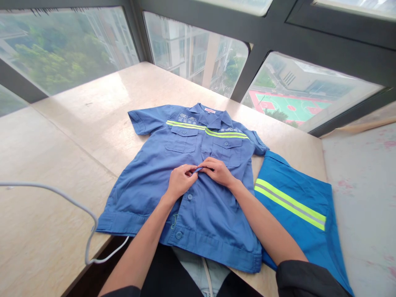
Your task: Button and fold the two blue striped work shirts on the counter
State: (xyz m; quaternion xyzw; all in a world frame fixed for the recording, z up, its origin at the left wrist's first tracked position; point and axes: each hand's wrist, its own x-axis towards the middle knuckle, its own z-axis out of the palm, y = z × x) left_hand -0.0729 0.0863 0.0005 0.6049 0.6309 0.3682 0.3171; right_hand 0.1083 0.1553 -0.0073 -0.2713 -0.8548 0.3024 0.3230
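A blue short-sleeved work shirt lies spread front side up, its collar pointing away from me. Yellow-green reflective tape crosses its chest above two flap pockets. At the middle of the button front, my left hand and my right hand meet, both pinching the raised edge of the placket. Whether a button sits between the fingertips is hidden. Below my hands, one button shows on the front and another button on the hem band. A loose green thread lies near the lower placket.
A brighter blue folded garment with reflective stripes lies at the right, touching the shirt's sleeve. The pale stone ledge carries both. A white cable loops over its front edge at left. Windows with grey frames border the far side.
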